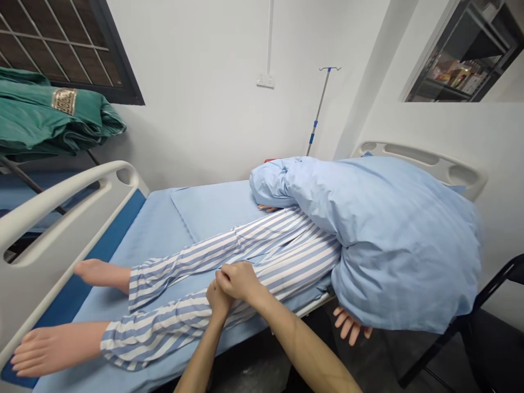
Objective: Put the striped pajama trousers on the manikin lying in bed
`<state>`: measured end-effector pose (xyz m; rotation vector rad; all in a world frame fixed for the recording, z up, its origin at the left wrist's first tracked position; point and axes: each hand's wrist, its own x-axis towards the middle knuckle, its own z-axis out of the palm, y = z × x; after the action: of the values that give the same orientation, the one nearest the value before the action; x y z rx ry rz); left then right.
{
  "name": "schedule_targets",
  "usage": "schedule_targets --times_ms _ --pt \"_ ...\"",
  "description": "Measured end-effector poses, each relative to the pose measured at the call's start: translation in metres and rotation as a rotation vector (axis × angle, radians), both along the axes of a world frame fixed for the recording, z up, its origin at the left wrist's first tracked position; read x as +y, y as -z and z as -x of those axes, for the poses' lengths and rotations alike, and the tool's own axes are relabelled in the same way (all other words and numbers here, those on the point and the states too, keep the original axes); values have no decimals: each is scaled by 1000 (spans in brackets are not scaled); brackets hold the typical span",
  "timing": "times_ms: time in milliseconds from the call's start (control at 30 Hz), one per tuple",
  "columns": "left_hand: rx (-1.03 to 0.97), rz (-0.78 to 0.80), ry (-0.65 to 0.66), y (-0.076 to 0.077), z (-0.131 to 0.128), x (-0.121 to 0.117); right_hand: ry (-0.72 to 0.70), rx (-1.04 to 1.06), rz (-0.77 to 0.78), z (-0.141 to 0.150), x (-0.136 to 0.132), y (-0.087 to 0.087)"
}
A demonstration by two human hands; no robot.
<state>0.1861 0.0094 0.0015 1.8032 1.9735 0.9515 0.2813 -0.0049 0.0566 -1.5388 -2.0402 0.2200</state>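
A manikin in blue-and-white striped trousers (303, 265) lies on its back on a bed, its bare feet (47, 346) toward the left. Over the manikin's near knee, my left hand (220, 299) and my right hand (238, 281) are close together, both closed with the fingers curled. The right hand sits slightly above and overlaps the left. What their fingers hold, if anything, is hidden. A bunched light-blue quilt (393, 234) covers the manikin's upper body and head. One manikin hand (352, 326) hangs out below the quilt at the bed's near side.
A blue sheet (164, 218) covers the mattress between the cream footboard (110, 185) and headboard (413, 153). An IV pole (319, 112) rises behind the bed. Black chairs (497, 322) stand at the right. Green fabric (82, 117) is piled at the far left.
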Motion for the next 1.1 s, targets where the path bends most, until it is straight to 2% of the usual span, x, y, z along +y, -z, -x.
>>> schedule_targets --times_ms 133,267,467,600,700,767,900,1000,1100 --pt "-19 34 59 -4 -6 -6 147 159 71 -13 8 27" --pt "-63 37 20 -8 -8 -6 254 205 100 -13 10 50" --pt "-148 100 21 -14 -4 1 289 270 111 -7 11 50" --pt "-396 18 68 -29 -8 5 232 580 57 -5 16 51" --pt "-543 -89 84 -43 -23 9 199 855 24 -4 21 50" --pt "-591 -135 88 -46 -35 12 183 1001 18 -4 24 49" --pt "-550 -89 0 -34 -47 17 178 1156 5 -6 23 47" --pt "-464 -68 9 -21 -45 18 177 1127 -1 -6 22 48" --pt "-407 -81 27 -18 -41 18 216 1069 -12 -4 23 49"
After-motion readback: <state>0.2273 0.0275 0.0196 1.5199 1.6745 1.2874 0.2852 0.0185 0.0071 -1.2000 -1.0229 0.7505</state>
